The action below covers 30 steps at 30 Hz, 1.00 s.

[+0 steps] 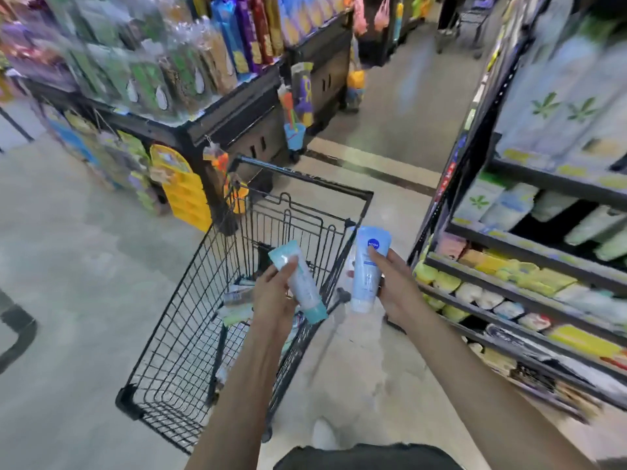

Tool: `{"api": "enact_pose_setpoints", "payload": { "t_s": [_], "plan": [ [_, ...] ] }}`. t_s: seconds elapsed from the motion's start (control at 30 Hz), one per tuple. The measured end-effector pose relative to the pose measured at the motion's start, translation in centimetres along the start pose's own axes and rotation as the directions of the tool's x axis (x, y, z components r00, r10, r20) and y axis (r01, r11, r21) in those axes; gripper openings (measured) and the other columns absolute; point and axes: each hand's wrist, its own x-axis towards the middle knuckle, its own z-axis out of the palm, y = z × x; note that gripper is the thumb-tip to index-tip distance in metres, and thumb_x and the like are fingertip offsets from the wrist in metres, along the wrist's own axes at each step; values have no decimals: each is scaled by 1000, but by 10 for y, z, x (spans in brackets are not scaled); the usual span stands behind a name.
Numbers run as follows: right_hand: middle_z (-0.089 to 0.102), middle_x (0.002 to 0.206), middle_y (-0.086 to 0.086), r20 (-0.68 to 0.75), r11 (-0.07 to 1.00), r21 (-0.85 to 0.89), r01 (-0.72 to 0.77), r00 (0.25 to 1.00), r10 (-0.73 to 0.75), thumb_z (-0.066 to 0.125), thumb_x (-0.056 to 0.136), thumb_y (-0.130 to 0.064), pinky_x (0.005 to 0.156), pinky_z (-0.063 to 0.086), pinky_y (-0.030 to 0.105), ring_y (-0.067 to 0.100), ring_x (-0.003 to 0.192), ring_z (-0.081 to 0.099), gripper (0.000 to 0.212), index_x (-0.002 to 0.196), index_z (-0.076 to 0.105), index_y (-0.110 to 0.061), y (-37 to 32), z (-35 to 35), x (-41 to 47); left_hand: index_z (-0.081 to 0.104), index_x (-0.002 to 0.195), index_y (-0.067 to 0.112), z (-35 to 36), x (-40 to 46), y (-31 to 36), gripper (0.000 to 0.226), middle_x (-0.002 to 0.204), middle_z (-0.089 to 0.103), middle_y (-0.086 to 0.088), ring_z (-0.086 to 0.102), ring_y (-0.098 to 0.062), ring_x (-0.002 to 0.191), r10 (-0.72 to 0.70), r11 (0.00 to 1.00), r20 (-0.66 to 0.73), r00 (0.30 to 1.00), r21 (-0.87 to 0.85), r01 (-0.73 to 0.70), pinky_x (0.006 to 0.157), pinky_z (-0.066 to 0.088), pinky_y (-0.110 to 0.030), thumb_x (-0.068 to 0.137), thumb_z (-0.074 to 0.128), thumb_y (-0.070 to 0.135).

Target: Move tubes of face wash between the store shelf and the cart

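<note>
Both arms reach out over the black cart [190,334]. My left hand [271,296] is wrapped round a teal tube [298,283], right above the basket. My right hand [395,286] holds a blue tube [368,266] beside the cart's edge. I think they go in next, so I must lower them and let go.

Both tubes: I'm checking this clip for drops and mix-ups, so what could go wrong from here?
1. The left hand holds the teal-capped tube tilted, cap down, above the cart; a loose grip could let it slip.
2. The blue tube in the right hand hangs over bare floor beside the cart, so a drop would miss the basket.
</note>
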Motion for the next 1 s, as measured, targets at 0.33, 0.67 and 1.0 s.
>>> {"api": "enact_pose_setpoints", "payload": {
  "t_s": [0.33, 0.67, 1.0],
  "plan": [
    [79, 94, -5, -289, 988, 96, 122, 953, -89, 65, 99, -37, 70, 60, 33, 13, 79, 76, 24, 120, 68, -25, -33, -144, -93, 58, 133, 15, 136, -66, -98, 54, 106, 65, -29, 64, -46, 94, -58, 966, 343, 938, 256, -34, 77, 61, -54, 90, 77, 43],
    [75, 104, 3, -453, 961, 205, 184, 888, -74, 64, 101, -24, 80, 57, 42, 24, 89, 70, 26, 126, 63, -21, -42, -304, -198, 60, 107, 26, 239, -178, -210, 7, 81, 72, 3, 69, -19, 73, -218, 899, 501, 838, 438, -27, 70, 60, -39, 103, 62, 32],
    [75, 109, 15, -478, 955, 194, 224, 872, -108, 72, 91, -7, 77, 58, 44, 31, 91, 71, 30, 120, 68, -13, -52, -382, -214, 63, 122, 4, 299, -194, -254, 43, 100, 76, -16, 72, -26, 78, -322, 832, 607, 726, 547, -89, 67, 59, -38, 83, 69, -13]
  ]
}}
